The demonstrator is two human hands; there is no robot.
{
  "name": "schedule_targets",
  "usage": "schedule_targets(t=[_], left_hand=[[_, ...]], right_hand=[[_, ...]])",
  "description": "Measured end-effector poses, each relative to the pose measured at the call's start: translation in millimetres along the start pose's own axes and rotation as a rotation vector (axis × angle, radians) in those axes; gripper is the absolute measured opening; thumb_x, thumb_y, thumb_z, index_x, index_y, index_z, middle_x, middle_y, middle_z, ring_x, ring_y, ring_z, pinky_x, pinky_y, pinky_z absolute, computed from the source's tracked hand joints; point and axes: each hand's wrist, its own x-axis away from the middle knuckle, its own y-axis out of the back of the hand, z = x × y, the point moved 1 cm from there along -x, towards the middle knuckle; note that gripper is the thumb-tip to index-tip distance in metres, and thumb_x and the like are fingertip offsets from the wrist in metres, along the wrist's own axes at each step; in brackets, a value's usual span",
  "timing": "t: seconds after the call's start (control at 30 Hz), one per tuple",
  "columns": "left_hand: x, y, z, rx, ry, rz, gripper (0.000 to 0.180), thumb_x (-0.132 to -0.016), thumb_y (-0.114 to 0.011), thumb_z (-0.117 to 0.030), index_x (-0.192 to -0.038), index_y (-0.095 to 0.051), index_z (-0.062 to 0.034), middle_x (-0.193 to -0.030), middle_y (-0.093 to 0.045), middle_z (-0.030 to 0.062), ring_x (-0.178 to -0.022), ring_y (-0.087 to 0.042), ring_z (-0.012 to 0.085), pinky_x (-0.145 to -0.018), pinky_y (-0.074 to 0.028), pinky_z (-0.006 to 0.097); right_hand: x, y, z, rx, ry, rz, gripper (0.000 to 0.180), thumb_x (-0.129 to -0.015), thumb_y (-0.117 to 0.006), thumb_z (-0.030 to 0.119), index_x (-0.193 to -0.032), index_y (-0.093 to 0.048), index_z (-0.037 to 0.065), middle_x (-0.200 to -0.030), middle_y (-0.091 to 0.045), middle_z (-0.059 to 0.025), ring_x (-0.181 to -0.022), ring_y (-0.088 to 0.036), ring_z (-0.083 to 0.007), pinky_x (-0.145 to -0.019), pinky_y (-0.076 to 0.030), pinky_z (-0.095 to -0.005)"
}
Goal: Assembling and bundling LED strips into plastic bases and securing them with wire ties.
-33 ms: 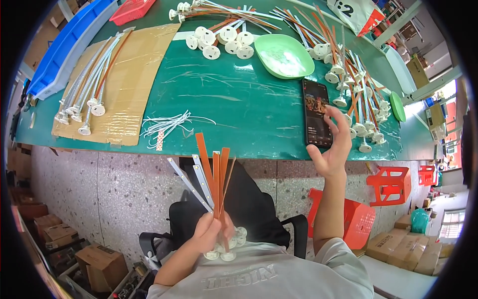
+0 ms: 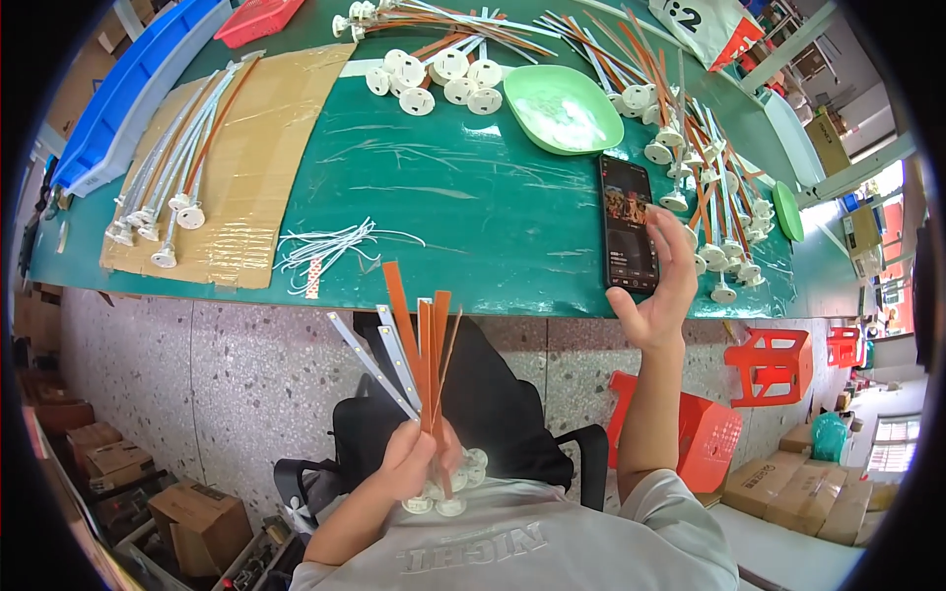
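Over my lap, my left hand [image 2: 414, 461] is closed round a bundle of LED strips [image 2: 425, 360], some white with small yellow chips, some with orange-brown backs. The strips fan upward, and their round white bases [image 2: 448, 505] show below the fist. At the table's front edge, my right hand [image 2: 658, 300] is open, thumb and fingers apart, by a black smartphone [image 2: 629, 236]. Its fingertips are over the right side of the lit screen; whether they touch it I cannot tell. A small heap of thin white wires [image 2: 340, 244] lies left of the phone.
On the green table [image 2: 443, 207] lie a cardboard sheet [image 2: 258, 177] with several LED strips, more strips on white bases [image 2: 483, 74], and a green bowl [image 2: 564, 110] of small clear pieces. A blue bin [image 2: 128, 94] is far left. Red stools [image 2: 769, 366] stand on the right.
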Motion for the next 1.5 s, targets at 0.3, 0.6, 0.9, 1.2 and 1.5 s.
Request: schedule_targets(t=[0.3,0.6,0.9,1.2,1.5], left_hand=[[-16,1,-1,0.08,0.066,-0.047,0.038,-0.101,-0.044,-0.045,-0.097,-0.046,-0.0075,-0.067,-0.047,0.0056,-0.058,-0.048,0.016,-0.056,-0.042,0.03],[-14,-9,2,-0.09,0.072,-0.007,0.043,-0.101,-0.043,-0.045,-0.088,-0.047,-0.0039,-0.069,-0.052,0.0036,-0.062,-0.051,0.0109,-0.055,-0.043,0.026],[9,-12,6,-0.121,-0.002,-0.149,0.044,-0.1,-0.045,-0.048,-0.089,-0.047,-0.0054,-0.071,-0.053,0.0035,-0.063,-0.052,0.0116,-0.057,-0.043,0.026],[12,-7,4,-0.071,0.006,-0.139,0.035,-0.101,-0.045,-0.042,-0.099,-0.044,-0.0067,-0.068,-0.049,0.0079,-0.059,-0.051,0.018,-0.056,-0.044,0.03],[13,-3,2,0.0,-0.047,-0.165,0.031,-0.104,-0.037,-0.035,-0.099,-0.043,-0.0058,-0.067,-0.05,0.0087,-0.057,-0.052,0.0198,-0.055,-0.046,0.031]], right_hand=[[8,-7,-14,-0.068,0.116,-0.229,0.077,-0.075,-0.07,0.054,-0.122,-0.05,-0.004,-0.117,-0.058,-0.0264,-0.105,-0.058,-0.0373,-0.092,-0.045,-0.0445],[-20,-63,68,-0.089,0.218,-0.078,0.028,-0.065,-0.074,-0.007,-0.089,-0.064,0.003,-0.084,-0.065,-0.01,-0.072,-0.062,-0.0254,-0.066,-0.051,-0.0346],[-59,-123,101,-0.08,0.06,0.312,0.023,-0.074,-0.072,0.006,-0.096,-0.064,0.003,-0.103,-0.063,-0.0094,-0.095,-0.059,-0.0307,-0.084,-0.051,-0.0387],[-81,-154,112,0.099,0.001,0.451,0.014,-0.081,-0.068,0.016,-0.09,-0.063,0.007,-0.099,-0.061,-0.0082,-0.094,-0.059,-0.0294,-0.078,-0.053,-0.0401],[-78,-164,114,0.178,-0.001,0.508,0.014,-0.083,-0.067,0.017,-0.091,-0.062,0.006,-0.1,-0.06,-0.0088,-0.096,-0.059,-0.0291,-0.079,-0.054,-0.0411]])
